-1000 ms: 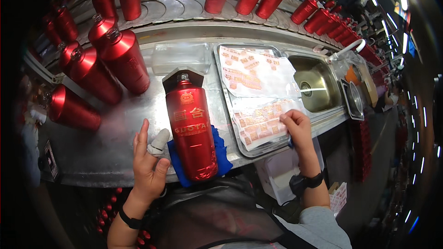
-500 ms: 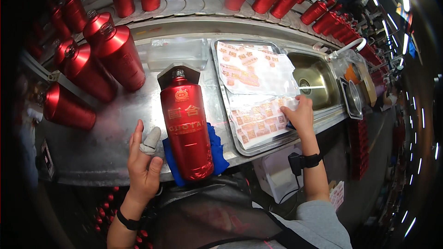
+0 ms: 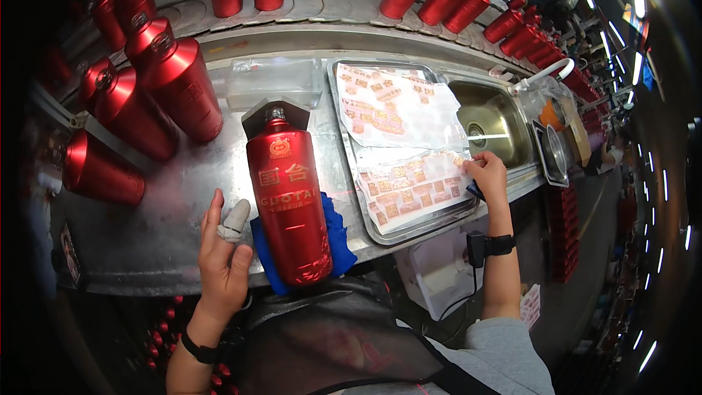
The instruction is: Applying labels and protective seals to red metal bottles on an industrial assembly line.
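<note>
Red bottle (image 3: pixel 287 201) by the near edge of the desk (image 3: pixel 157 245)

In the head view, the bottle lies tilted on a blue cloth (image 3: pixel 338 232), its neck in a dark holder (image 3: pixel 297 116). Beside it, the left hand (image 3: pixel 221 267) (one finger wears a pale wrapping (image 3: pixel 233 222)) has its fingers wide apart. The right hand (image 3: pixel 488 175) has its fingers narrowed at the right edge of a printed sheet (image 3: pixel 413 184) on a metal tray (image 3: pixel 420 227); whether they grip it, one cannot tell.

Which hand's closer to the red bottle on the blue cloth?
Left. The left hand is just left of the red bottle, not gripping it; the right hand is farther, at the right rim of the metal tray.
</note>
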Demonstrator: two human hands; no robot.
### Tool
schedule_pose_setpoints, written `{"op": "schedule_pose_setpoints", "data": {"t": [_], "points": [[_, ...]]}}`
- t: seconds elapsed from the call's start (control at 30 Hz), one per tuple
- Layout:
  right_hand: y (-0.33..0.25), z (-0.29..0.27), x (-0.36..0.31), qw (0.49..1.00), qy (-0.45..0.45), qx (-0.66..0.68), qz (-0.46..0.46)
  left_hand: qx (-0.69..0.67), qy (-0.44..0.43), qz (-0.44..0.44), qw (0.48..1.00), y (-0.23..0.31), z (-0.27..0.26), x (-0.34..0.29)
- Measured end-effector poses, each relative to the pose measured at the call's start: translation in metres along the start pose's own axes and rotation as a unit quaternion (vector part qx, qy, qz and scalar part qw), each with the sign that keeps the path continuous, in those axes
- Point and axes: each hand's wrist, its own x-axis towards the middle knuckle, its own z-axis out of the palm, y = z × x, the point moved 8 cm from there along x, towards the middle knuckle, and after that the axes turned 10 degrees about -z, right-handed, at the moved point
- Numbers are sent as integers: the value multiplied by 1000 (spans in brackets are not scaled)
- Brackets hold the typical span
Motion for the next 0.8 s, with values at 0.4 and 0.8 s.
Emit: {"op": "schedule_pose_setpoints", "data": {"t": [0.4, 0.8], "points": [[-73, -22, -23, 996, 20, 32, -76, 13, 5, -11, 1000, -3, -5, -6], [-319, 32, -157, 801, -312, 496, -120, -364, -144, -220, 894, 43, 9, -16]]}}
